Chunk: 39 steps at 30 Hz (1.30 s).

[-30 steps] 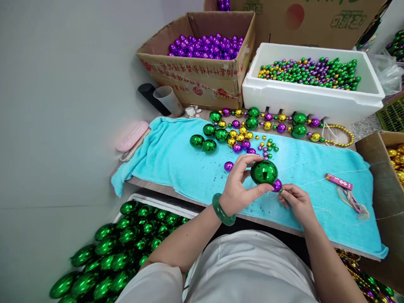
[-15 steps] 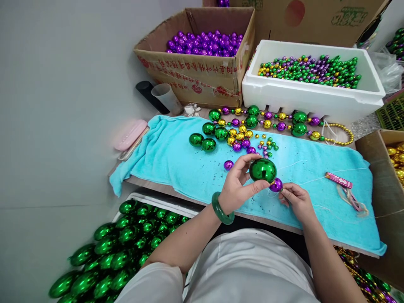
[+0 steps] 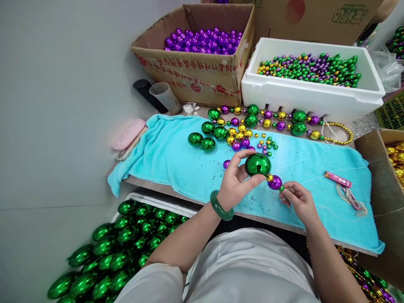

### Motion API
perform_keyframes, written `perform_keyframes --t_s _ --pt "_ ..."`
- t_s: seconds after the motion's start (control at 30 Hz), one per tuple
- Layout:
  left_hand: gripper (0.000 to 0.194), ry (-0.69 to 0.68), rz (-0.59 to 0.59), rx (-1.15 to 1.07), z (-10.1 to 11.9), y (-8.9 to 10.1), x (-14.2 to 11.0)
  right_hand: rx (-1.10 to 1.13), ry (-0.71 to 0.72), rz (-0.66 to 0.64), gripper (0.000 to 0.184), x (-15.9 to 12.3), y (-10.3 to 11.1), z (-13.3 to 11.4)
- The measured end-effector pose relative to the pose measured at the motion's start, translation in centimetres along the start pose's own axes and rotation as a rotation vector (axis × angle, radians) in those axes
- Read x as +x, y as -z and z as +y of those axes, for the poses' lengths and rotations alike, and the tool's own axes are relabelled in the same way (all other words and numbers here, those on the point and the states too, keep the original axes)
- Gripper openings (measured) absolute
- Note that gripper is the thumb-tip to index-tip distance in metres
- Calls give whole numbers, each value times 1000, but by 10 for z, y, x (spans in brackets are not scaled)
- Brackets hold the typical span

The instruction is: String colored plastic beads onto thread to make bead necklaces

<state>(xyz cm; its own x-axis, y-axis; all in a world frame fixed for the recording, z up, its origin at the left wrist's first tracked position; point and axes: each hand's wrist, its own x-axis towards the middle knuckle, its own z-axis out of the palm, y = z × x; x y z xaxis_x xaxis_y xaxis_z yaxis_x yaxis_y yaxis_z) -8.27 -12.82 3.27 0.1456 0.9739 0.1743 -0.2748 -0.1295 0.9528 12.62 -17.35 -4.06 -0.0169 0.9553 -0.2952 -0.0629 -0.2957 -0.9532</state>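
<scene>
Between the thumb and fingers of my left hand [image 3: 237,179] is a large shiny green bead [image 3: 258,164]. In line with it toward the right come a small gold bead [image 3: 270,178], a purple bead [image 3: 275,182] and a small green bead [image 3: 282,188]. My right hand [image 3: 298,200] pinches at the small green bead's end; the thread there is too fine to make out. Behind my hands, loose large green beads [image 3: 208,144], gold beads [image 3: 240,136], purple beads [image 3: 245,143] and small green beads [image 3: 269,142] lie on a turquoise towel [image 3: 167,155].
A finished-looking bead string [image 3: 298,128] lies along the towel's back edge. Behind stand a cardboard box [image 3: 195,78] of purple beads and a white foam box [image 3: 312,97] of small beads. A pink packet [image 3: 338,179] lies right. Large green beads [image 3: 110,252] fill a container at lower left.
The large green bead has shifted slightly left and up with my left hand. The gold bead and small green bead beside the purple one now show more fully.
</scene>
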Motion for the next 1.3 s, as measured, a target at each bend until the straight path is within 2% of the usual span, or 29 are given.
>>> perform_keyframes --t_s 0.17,0.33,0.53,0.67,0.8,1.0,1.1,1.17,1.3 --pt "47 40 42 -77 -7 6 4 -64 28 51 23 -3 0 -4" --pt "52 22 47 -19 -7 4 -1 -94 84 100 18 -6 3 -5" --pt "53 0 41 -29 -2 1 -3 -46 74 38 16 -3 7 -1" --pt "49 53 37 -140 -2 1 -3 5 52 22 18 -1 7 2" --pt "47 75 87 -171 -4 4 -3 -19 71 50 17 -5 3 -2" --pt "41 222 225 -242 -7 11 1 -183 190 115 14 -14 -3 -15" --pt "42 279 248 -289 -8 14 2 -283 245 127 14 -17 -5 -18" --pt "42 272 239 -277 -9 14 2 -325 270 119 14 -18 -5 -18" --pt "43 158 205 -154 -9 13 1 -308 266 121 13 -16 -4 -17"
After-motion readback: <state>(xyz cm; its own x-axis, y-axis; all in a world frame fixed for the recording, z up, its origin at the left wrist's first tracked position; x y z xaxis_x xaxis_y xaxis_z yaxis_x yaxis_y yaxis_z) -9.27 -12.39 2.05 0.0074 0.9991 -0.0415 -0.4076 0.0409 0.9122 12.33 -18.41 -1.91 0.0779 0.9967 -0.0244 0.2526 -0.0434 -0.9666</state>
